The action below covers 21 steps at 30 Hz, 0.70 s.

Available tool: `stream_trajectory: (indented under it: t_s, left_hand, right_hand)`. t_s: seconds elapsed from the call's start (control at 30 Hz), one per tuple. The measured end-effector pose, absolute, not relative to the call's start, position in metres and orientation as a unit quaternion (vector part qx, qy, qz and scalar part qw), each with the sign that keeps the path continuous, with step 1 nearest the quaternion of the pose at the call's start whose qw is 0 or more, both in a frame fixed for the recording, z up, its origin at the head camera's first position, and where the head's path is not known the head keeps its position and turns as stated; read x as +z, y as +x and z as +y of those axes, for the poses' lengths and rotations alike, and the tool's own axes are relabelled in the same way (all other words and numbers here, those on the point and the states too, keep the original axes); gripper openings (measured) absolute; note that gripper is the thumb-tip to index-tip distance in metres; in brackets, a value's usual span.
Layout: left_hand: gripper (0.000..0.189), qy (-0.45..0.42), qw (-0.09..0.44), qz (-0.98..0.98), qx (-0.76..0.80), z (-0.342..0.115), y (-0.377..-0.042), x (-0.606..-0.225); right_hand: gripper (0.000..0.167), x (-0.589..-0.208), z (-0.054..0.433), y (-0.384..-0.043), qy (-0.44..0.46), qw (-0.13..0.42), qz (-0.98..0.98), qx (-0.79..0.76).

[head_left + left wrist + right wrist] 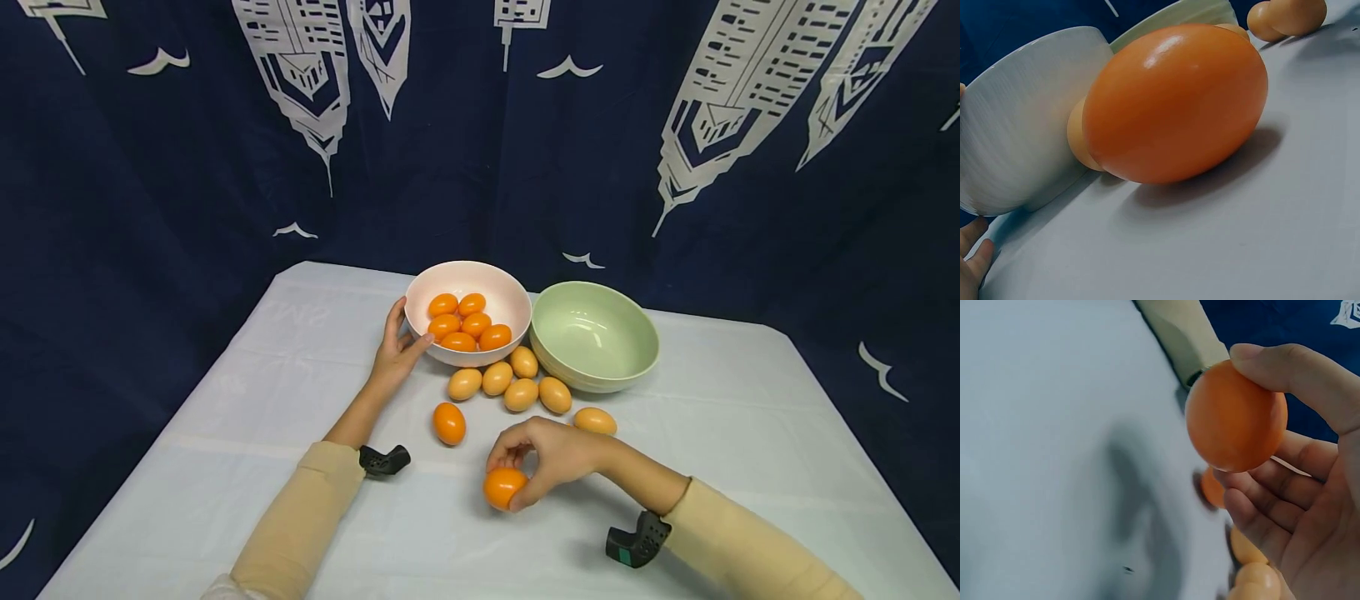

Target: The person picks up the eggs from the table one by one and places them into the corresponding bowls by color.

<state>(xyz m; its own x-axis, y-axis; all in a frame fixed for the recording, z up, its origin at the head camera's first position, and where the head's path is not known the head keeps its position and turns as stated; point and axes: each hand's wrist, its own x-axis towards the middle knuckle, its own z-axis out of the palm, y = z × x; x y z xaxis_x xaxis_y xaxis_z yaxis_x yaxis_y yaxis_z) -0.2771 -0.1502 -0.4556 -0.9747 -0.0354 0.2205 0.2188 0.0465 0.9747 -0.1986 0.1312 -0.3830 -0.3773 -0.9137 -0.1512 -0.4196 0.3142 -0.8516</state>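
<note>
Orange egg (506, 488) is in the right hand (553, 454), at the near side of the white cloth (187, 450), apparently just clear of it. Right thumb and at least one finger are clamped on it from opposite sides; the other fingers curve loosely behind. Left hand (393, 354) holds the pink bowl (468, 279) at its left: thumb at the rim, fingers on the outer wall, thumb and fingers spread apart. Several bowl eggs (476, 324), also orange, lie inside.

Handling notes (judgement): shell is glossy and rounded, so likely to slip; pinch across the broad middle, firm, no hard squeeze. Loose egg (449, 423) and tan eggs (521, 395) lie near the right hand, toward the bowls; a low sweep could roll them, so lift first, then travel. For any placing in the pink bowl: lower past the rim before releasing, aim for bare floor at back right, steady with the left hand without tipping. Green bowl (596, 325) stands just beside; avoid its rim.
</note>
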Motion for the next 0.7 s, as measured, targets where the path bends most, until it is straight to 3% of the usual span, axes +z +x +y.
stream_trajectory:
  t_s: [0.43, 0.7]
  left_hand:
    - [0.079, -0.071, 0.084, -0.705, -0.701, -0.15, -0.272, -0.446]
    - [0.078, -0.073, 0.079, -0.715, -0.691, -0.148, -0.258, -0.426]
  right_hand:
    - [0.037, -0.366, 0.116, -0.234, -0.434, 0.301, 0.758, -0.382]
    - [0.041, -0.351, 0.109, -0.258, -0.43, 0.252, 0.784, -0.37]
